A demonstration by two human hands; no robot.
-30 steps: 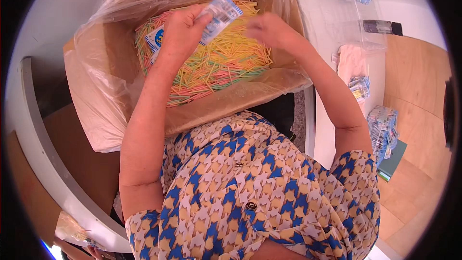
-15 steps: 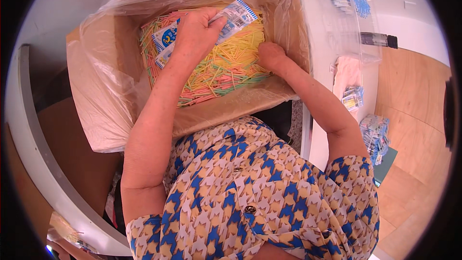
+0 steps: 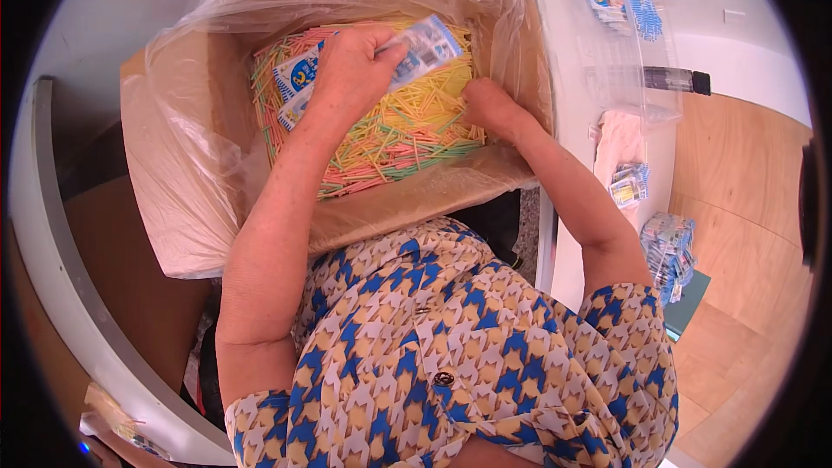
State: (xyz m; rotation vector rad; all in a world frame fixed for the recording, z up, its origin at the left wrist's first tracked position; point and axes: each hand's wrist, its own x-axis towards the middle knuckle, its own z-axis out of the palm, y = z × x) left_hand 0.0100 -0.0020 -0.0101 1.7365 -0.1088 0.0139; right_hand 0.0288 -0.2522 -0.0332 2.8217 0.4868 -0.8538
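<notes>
A cardboard box lined with clear plastic film stands in front of me. Thin pastel sticks in yellow, pink and green fill it. My left hand is closed over the pile, pinching a clear plastic packet with blue and white print. More of the same printed plastic, a blue-and-white packet, shows under and left of that hand. At the right side of the pile my right hand is closed, knuckles up, fingertips down at the yellow sticks. Whatever lies within its fingers is hidden.
On the right, a clear plastic bin holds printed packets. Nearer are a pink cloth, a small filled packet and a bundle of packets. A dark cylindrical object lies by the bin. A curved white edge runs along the left.
The packet's right end has dropped slightly and shifted in my left hand. My right hand stays low at the sticks, with its fingers curled. The whole view has shifted a little.
</notes>
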